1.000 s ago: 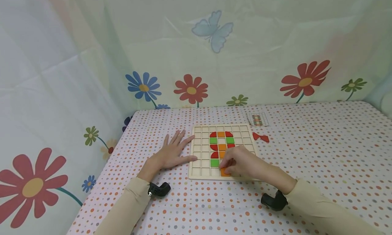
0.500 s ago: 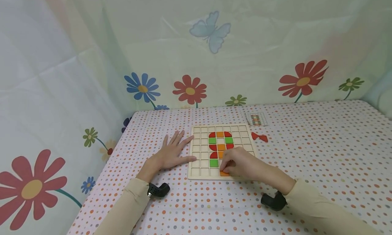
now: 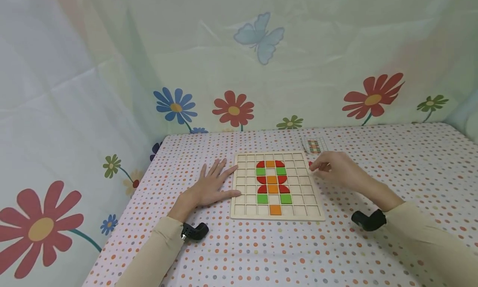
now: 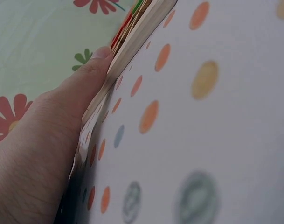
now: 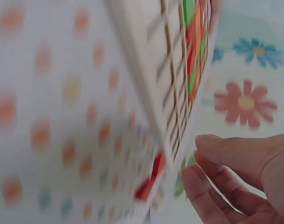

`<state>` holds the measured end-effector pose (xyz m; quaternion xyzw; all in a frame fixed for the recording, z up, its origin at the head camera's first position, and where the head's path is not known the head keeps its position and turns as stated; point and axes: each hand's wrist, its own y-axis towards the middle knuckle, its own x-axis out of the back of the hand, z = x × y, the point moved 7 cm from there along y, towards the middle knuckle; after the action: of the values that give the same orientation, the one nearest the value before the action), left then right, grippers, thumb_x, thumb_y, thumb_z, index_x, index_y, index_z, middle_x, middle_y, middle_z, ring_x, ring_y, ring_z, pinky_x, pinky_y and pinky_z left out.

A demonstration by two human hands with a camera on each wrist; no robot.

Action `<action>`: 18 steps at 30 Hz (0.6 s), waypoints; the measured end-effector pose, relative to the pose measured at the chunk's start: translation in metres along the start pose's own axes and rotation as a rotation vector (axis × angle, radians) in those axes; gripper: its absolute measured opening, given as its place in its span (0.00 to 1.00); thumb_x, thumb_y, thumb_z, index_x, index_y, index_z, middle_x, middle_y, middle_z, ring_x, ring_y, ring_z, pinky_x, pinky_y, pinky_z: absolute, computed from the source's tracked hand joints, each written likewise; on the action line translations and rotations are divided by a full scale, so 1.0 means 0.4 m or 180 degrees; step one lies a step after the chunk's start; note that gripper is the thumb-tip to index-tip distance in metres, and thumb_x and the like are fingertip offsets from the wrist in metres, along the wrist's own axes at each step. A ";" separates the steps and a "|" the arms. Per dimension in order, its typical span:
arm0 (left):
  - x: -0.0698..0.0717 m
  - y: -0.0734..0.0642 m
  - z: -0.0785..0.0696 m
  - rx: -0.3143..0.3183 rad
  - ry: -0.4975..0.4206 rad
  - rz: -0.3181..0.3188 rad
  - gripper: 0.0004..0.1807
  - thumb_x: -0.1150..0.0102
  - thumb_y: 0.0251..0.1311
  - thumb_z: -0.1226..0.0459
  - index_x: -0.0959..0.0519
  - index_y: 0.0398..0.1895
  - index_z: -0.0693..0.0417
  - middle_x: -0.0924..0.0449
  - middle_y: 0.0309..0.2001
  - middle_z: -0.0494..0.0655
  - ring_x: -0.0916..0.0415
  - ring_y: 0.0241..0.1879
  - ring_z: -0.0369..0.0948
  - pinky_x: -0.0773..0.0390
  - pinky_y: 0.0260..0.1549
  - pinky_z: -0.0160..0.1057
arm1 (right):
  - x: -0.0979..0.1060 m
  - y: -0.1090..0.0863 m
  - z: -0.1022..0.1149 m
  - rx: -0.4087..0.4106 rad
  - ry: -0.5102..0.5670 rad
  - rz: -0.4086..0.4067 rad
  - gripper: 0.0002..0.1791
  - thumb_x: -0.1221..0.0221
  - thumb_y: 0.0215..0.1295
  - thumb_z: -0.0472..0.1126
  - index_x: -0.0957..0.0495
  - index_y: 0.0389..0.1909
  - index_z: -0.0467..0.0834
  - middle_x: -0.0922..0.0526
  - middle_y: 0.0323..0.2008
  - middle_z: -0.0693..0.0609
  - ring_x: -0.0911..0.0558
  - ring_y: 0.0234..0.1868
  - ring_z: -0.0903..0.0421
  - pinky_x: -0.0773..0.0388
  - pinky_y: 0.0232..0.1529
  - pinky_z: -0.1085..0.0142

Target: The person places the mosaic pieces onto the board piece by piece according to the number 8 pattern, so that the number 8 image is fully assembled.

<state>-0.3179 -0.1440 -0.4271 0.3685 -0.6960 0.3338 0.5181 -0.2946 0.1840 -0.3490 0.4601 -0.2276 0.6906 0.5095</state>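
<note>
In the head view a wooden grid board lies on the table, with red rounded, green square and orange square tiles in its middle columns. An orange tile sits in the bottom row. My left hand lies with spread fingers along the board's left side; its thumb touches the edge. To the right of the board, my right hand hovers with bent fingers over the loose red tiles, largely covering them in the head view. The right wrist view shows its thumb and fingertips apart, nothing between them, and the red tiles lying beyond.
A small pattern card lies behind the board's far right corner. The table has a dotted cloth, and a flowered curtain hangs behind it. A black camera is worn on each wrist.
My right hand has let go of the orange tile in the bottom row and moved right and away to the loose red tiles. A green tile it covered now shows. The left hand stays put.
</note>
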 end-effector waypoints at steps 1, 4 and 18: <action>0.001 0.001 -0.001 -0.0010 -0.0002 -0.0008 0.51 0.54 0.66 0.27 0.53 0.87 0.35 0.65 0.86 0.53 0.74 0.84 0.53 0.72 0.76 0.68 | 0.013 0.004 -0.022 -0.0040 -0.0056 -0.0003 0.07 0.29 0.60 0.26 0.12 0.39 0.33 0.14 0.35 0.45 0.17 0.36 0.50 0.17 0.37 0.56; 0.001 0.002 0.001 -0.0023 0.0014 -0.0023 0.51 0.54 0.66 0.26 0.53 0.87 0.35 0.65 0.86 0.53 0.73 0.84 0.54 0.72 0.76 0.68 | 0.032 0.017 -0.074 -0.0150 -0.0080 0.0112 0.09 0.29 0.60 0.26 0.13 0.41 0.31 0.14 0.39 0.40 0.15 0.39 0.44 0.15 0.40 0.50; -0.007 0.002 0.002 0.0016 0.0070 -0.0015 0.51 0.55 0.65 0.26 0.53 0.86 0.33 0.66 0.86 0.51 0.73 0.84 0.53 0.72 0.76 0.67 | 0.016 0.044 -0.164 -0.0520 0.0049 0.0518 0.12 0.27 0.58 0.29 0.13 0.43 0.31 0.12 0.36 0.44 0.16 0.38 0.47 0.17 0.41 0.51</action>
<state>-0.3184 -0.1437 -0.4300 0.3677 -0.6886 0.3383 0.5256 -0.3375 0.2319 -0.3718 0.3918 -0.3158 0.7123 0.4893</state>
